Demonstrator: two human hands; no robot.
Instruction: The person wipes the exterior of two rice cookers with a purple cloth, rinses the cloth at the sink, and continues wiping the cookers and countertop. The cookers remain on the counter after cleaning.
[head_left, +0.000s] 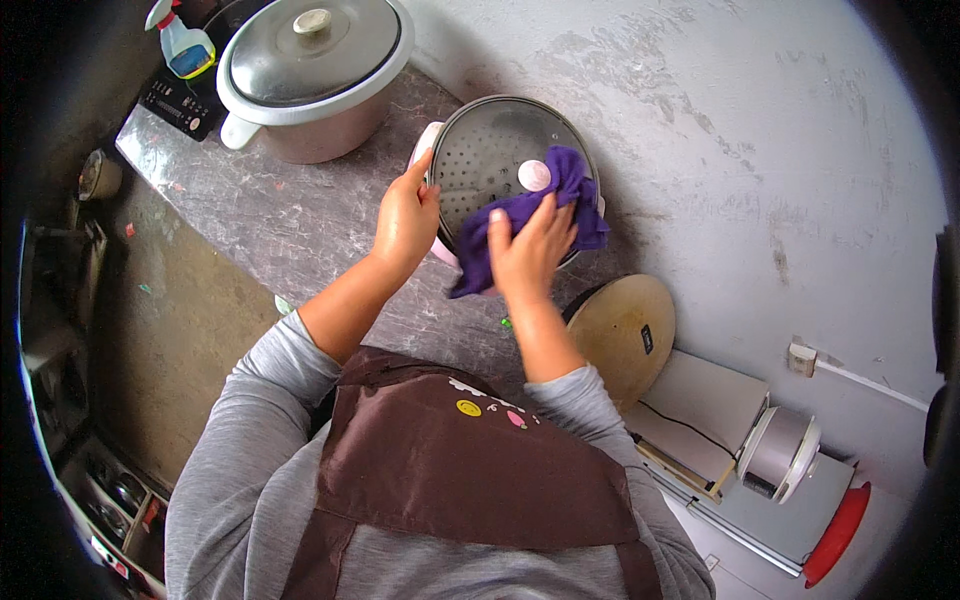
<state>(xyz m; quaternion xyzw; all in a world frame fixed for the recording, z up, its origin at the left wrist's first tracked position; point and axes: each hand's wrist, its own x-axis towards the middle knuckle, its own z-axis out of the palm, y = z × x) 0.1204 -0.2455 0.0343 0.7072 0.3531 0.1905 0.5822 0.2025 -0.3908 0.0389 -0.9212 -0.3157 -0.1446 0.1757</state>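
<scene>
A round pot with a glass lid (480, 142) and a pale knob (534, 175) stands on the marbled counter. Small holes, like those of a steamer tray, show through the glass. My left hand (409, 214) is at the lid's left rim, thumb and fingers around the edge by a pale side handle (427, 142). With fingers spread, my right hand (529, 251) presses a bunched purple cloth (480, 244) onto the near right part of the lid. The cloth reaches past the knob and hangs over the near rim.
To the left stand a large lidded pot (322, 127), a spray bottle (186, 49) and a black control panel (180, 105). The wall (712, 150) runs close along the right. A round board-like disc (626, 337) leans near my right forearm; a rice cooker (776, 454) stands beyond.
</scene>
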